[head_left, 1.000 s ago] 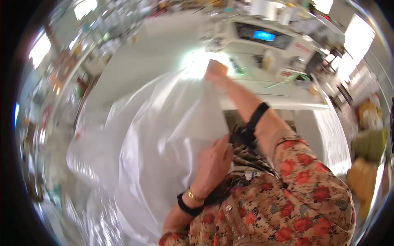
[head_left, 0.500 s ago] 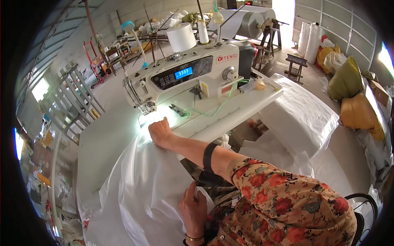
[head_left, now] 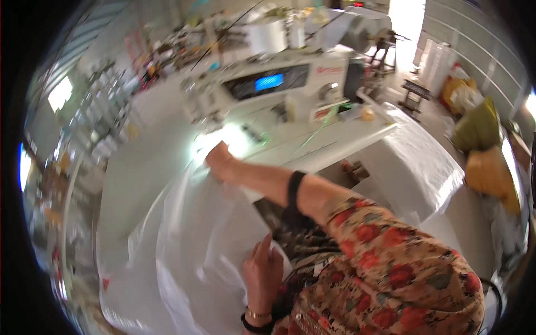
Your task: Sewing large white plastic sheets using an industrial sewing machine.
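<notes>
Two hands on the white sheeting (head_left: 184, 251): my right hand (head_left: 222, 162) presses it flat, fingers hidden, by the sewing machine (head_left: 268, 92) at the table's (head_left: 139, 167) far edge, left hand (head_left: 262, 273) w/ fingers loosely spread on it at near edge.

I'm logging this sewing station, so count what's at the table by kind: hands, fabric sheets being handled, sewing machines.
Hands: 2, left hand and right hand
White fabric sheet: 1
Sewing machine: 1
Total: 4
</notes>
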A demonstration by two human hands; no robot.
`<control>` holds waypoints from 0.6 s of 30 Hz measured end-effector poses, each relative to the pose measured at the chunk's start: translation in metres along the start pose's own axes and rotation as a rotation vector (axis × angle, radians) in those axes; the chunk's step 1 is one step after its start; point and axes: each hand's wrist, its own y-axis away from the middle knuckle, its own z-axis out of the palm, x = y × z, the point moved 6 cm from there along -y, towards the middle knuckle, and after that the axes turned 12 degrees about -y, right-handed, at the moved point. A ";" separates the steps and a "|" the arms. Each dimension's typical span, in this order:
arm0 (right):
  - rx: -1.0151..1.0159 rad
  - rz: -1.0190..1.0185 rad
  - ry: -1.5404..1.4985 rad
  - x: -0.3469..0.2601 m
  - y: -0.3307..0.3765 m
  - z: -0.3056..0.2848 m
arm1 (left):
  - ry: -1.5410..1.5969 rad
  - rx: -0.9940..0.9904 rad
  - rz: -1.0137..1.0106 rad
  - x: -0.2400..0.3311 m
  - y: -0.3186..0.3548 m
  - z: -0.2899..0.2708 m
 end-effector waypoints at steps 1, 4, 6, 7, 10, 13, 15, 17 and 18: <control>0.096 0.016 0.025 0.001 0.010 -0.001 | 0.006 0.032 0.015 -0.001 0.002 -0.001; 0.125 0.055 -0.261 0.017 0.029 -0.006 | 0.022 0.080 -0.027 -0.008 0.003 -0.002; 0.039 0.112 -0.193 0.019 0.033 -0.003 | 0.043 0.076 0.042 -0.006 0.002 -0.002; 0.001 0.112 -0.186 0.018 0.035 -0.002 | 0.055 0.081 0.040 -0.007 0.002 -0.002; 0.110 0.024 -0.167 0.009 0.033 -0.012 | 0.080 0.095 0.062 -0.007 0.001 -0.003; 0.073 0.025 -0.119 0.007 0.029 -0.010 | 0.009 0.058 0.055 -0.011 -0.004 0.001; 0.220 -0.008 -0.104 0.008 0.028 -0.018 | -0.025 0.070 0.053 -0.015 -0.010 0.002; 0.204 0.034 -0.158 0.013 0.028 -0.017 | -0.062 0.091 0.049 -0.017 -0.010 0.001; 0.202 0.076 -0.207 0.017 0.029 -0.017 | -0.090 0.116 0.015 -0.019 -0.010 -0.002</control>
